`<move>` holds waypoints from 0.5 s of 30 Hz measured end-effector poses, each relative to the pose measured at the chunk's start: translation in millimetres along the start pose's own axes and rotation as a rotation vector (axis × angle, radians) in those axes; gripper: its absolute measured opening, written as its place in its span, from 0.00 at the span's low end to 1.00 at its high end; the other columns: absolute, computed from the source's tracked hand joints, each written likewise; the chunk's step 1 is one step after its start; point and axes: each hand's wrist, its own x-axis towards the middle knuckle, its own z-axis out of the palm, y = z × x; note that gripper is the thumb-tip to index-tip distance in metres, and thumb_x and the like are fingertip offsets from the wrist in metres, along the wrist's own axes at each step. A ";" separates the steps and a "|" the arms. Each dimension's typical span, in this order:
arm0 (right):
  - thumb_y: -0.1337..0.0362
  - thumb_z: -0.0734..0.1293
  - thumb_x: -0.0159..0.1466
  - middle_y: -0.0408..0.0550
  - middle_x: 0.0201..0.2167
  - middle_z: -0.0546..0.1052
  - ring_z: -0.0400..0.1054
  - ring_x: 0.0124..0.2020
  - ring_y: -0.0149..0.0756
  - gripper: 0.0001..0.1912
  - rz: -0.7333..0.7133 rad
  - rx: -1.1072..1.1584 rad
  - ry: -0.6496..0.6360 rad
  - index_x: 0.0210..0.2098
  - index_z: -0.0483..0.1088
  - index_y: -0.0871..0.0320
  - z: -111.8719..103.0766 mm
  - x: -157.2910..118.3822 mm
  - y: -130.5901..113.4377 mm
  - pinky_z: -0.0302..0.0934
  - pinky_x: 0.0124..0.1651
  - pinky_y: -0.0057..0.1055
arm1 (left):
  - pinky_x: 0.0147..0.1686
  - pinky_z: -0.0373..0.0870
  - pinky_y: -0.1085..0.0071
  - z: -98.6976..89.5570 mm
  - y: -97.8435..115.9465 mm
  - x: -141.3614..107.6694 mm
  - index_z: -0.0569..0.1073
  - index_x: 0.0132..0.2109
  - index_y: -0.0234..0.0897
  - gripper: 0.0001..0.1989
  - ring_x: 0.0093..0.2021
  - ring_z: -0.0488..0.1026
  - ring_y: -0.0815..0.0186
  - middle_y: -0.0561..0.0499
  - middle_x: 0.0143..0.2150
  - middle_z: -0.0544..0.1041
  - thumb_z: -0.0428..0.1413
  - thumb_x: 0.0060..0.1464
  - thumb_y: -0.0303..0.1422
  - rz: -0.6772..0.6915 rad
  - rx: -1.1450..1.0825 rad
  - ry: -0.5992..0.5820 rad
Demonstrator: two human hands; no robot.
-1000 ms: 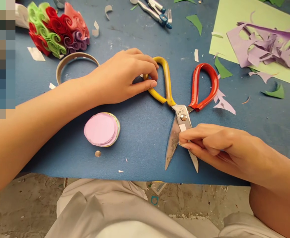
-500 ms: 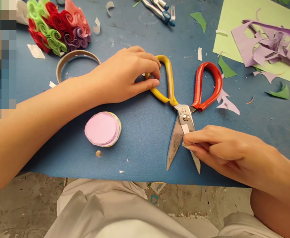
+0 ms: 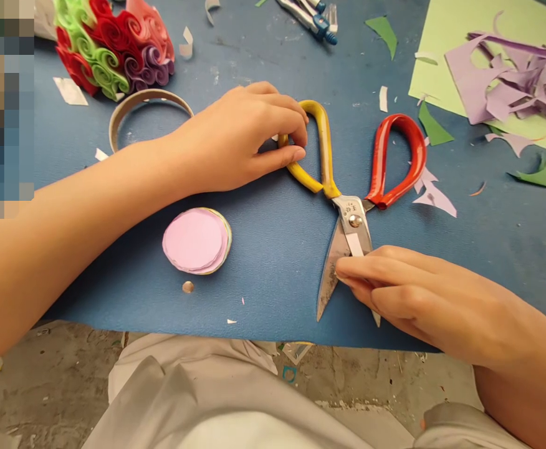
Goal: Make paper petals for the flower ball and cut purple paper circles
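Note:
A pair of scissors [image 3: 354, 221] with one yellow and one red handle lies on the blue table, blades spread towards the near edge. My left hand [image 3: 258, 140] has its fingers curled around the yellow handle. Over the blades, my right hand [image 3: 408, 287] is closed, thumb and forefinger pinched together; anything between the fingertips is too hidden to name. A small white strip [image 3: 354, 244] shows on the blade just above those fingers. Left of the scissors lies a stack of pink paper ovals [image 3: 194, 240], with a small brownish disc [image 3: 187, 287] below it.
Behind my left wrist stands a cardboard ring [image 3: 149, 93]. Farther back is a quilled paper piece [image 3: 114, 47] in red, green and purple. A compass [image 3: 308, 19] lies at the back. Purple scraps [image 3: 525, 87] cover a light green sheet [image 3: 434, 68] at right.
My right fingertips have shifted slightly left across the blades. The whole view has moved a little; my left hand stays at the yellow handle.

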 end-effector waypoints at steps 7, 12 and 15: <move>0.76 0.56 0.65 0.45 0.33 0.70 0.56 0.27 0.28 0.11 0.000 -0.023 -0.070 0.31 0.58 0.55 -1.5 2.3 2.0 0.57 0.31 0.28 | 0.56 0.61 0.62 -2.5 3.2 -1.2 0.75 0.48 0.36 0.17 0.53 0.69 0.58 0.47 0.55 0.75 0.46 0.63 0.40 -0.008 0.050 -0.048; 0.77 0.55 0.64 0.40 0.21 0.54 0.47 0.21 0.27 0.18 0.107 0.151 -0.118 0.23 0.43 0.57 -6.6 13.2 1.3 0.49 0.23 0.27 | 0.55 0.61 0.63 -3.0 3.2 -1.2 0.76 0.47 0.33 0.17 0.52 0.70 0.58 0.46 0.53 0.76 0.47 0.64 0.38 0.016 0.059 -0.030; 0.79 0.55 0.62 0.40 0.21 0.55 0.48 0.22 0.27 0.18 0.127 0.154 -0.077 0.23 0.41 0.58 -6.6 17.3 -0.9 0.48 0.24 0.26 | 0.55 0.62 0.63 -2.4 2.8 -0.8 0.76 0.47 0.32 0.17 0.52 0.70 0.58 0.46 0.52 0.76 0.47 0.64 0.38 0.024 0.059 -0.024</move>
